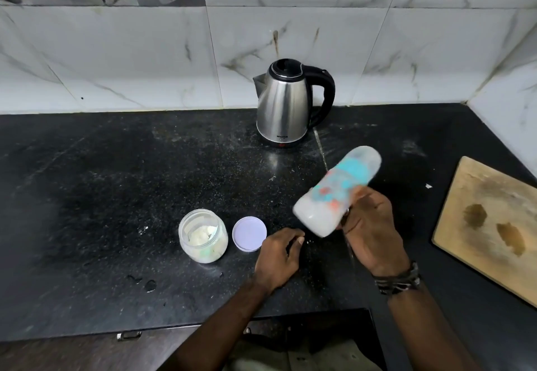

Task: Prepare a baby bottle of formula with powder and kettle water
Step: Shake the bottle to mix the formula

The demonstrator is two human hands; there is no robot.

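Note:
My right hand (370,225) grips a baby bottle (334,193) with blue and orange print. The bottle is tilted, blurred by motion, and holds white liquid; its cap end points up and to the right. My left hand (280,250) rests on the black counter (116,196) with fingers curled and nothing in it. Left of that hand lies a round white lid (249,233), flat on the counter. Beside the lid stands an open clear jar (203,235) with pale formula powder inside. A steel electric kettle (286,106) with a black handle stands at the back, lid down.
A wooden cutting board (488,225) lies at the right edge of the counter. Marble-look tiled walls close the back and the right corner. A few water drops (145,283) sit near the front edge, with a drawer handle (129,335) below.

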